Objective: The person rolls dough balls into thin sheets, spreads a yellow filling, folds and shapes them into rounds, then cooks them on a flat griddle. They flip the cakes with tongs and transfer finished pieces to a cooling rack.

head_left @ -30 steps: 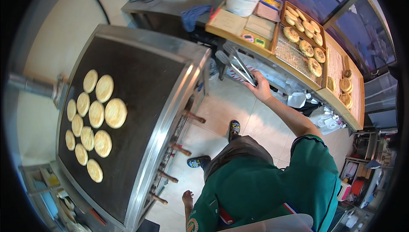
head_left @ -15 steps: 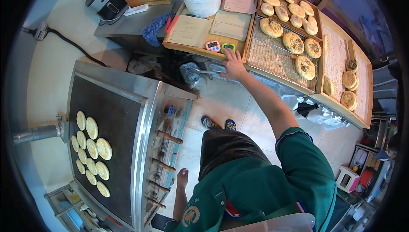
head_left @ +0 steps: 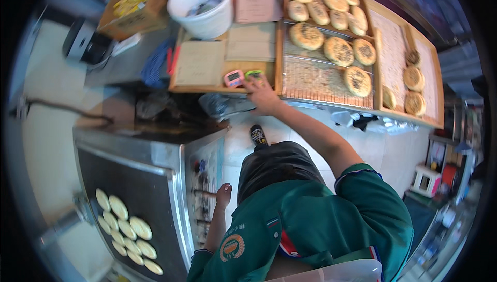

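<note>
My right hand (head_left: pixel 263 96) reaches forward to the front edge of the wooden tray (head_left: pixel 199 90). Its fingers are stretched out and apart, with the fingertips over a small green digital timer (head_left: pixel 253 75), partly covering it. A pink timer (head_left: pixel 234 78) lies just to the left, touched by no hand. Low at my left side hangs my left hand (head_left: pixel 223 195), close to a wooden handle (head_left: pixel 204 193) on the front of the griddle (head_left: pixel 150 183). Blur hides how its fingers are set, and nothing shows in it.
Pale flatbreads (head_left: pixel 127 227) lie on the griddle. Brown paper bags (head_left: pixel 200 63) and a white bucket (head_left: pixel 203 7) stand on the wooden tray's side of the counter. Baked breads (head_left: pixel 339 50) sit on a wire rack (head_left: pixel 321 82) at right. A cardboard box (head_left: pixel 127 15) is at far left.
The view has swung, shifting counter and griddle in the picture. One shoe now shows stepped forward. My left hand is nearer the griddle's handles; my right fingertips stay on the green timer.
</note>
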Action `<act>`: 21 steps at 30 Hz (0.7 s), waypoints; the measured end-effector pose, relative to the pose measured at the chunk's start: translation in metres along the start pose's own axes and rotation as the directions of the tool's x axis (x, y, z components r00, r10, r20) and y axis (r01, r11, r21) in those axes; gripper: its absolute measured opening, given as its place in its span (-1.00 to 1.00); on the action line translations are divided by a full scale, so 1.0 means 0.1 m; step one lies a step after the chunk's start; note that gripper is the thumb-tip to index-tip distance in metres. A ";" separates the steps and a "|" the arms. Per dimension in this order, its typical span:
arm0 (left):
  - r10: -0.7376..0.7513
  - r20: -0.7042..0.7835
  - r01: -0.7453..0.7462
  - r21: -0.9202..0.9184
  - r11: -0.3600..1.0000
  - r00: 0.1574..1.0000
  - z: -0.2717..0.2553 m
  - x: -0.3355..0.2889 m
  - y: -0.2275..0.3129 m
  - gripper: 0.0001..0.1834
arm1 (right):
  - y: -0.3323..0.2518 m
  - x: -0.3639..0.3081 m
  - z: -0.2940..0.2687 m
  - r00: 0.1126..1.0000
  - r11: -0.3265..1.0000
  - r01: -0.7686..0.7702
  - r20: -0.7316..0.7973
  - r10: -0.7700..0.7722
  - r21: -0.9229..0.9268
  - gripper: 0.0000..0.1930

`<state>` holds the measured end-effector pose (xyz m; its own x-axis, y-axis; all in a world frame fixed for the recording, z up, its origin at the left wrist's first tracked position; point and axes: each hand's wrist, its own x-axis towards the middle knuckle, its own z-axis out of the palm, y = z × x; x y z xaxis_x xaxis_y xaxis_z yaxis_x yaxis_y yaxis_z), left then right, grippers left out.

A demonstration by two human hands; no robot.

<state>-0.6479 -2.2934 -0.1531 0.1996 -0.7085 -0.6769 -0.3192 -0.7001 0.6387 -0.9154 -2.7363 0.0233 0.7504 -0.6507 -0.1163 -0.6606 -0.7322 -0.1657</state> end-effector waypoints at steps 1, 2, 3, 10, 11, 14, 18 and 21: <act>-0.056 0.047 0.056 0.001 0.998 0.997 -0.02 0.14 0.09 -0.64 | -0.01 0.01 -0.03 0.998 0.997 -0.016 0.063 0.021 -0.080 -0.45; -0.043 0.071 0.040 0.046 0.998 0.997 -0.05 0.24 0.19 -0.64 | 0.00 0.00 -0.08 0.998 0.989 0.036 0.057 -0.028 -0.142 -0.43; 0.023 0.098 -0.028 0.050 0.998 0.995 -0.08 0.34 0.29 -0.64 | 0.00 -0.02 -0.13 0.995 0.974 0.082 0.074 -0.067 -0.213 -0.41; 0.146 0.238 -0.197 0.208 0.958 0.960 -0.24 1.05 1.04 -0.70 | 0.31 -1.40 -0.41 0.939 0.639 -0.248 0.018 0.344 0.728 -0.41; 0.243 0.242 -0.301 0.242 0.922 0.939 -0.23 1.13 1.16 -0.70 | 0.38 -1.72 -0.42 0.906 0.497 -0.290 0.068 0.418 0.818 -0.41; 0.255 0.221 -0.326 0.400 0.857 0.941 -0.09 1.31 1.67 -0.69 | 0.55 -2.70 -0.43 0.811 -0.118 -0.261 0.284 0.512 0.958 -0.45; 0.377 0.165 -0.411 0.395 0.822 0.911 0.16 1.18 2.74 -0.60 | 0.58 -3.85 -0.50 0.658 -0.494 -0.172 0.473 0.586 0.852 -0.54; 0.805 0.143 -0.752 0.479 0.453 0.576 0.50 0.95 3.66 -0.49 | 0.65 -4.43 -0.56 0.493 -0.607 -0.105 0.571 0.656 0.788 -0.63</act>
<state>-0.7919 -2.6130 -0.0022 -0.2748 -0.9589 0.0713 -0.7387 0.2580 0.6227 -1.2919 -2.5069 0.1190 -0.0504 -0.6865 -0.7253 0.3400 0.6711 -0.6588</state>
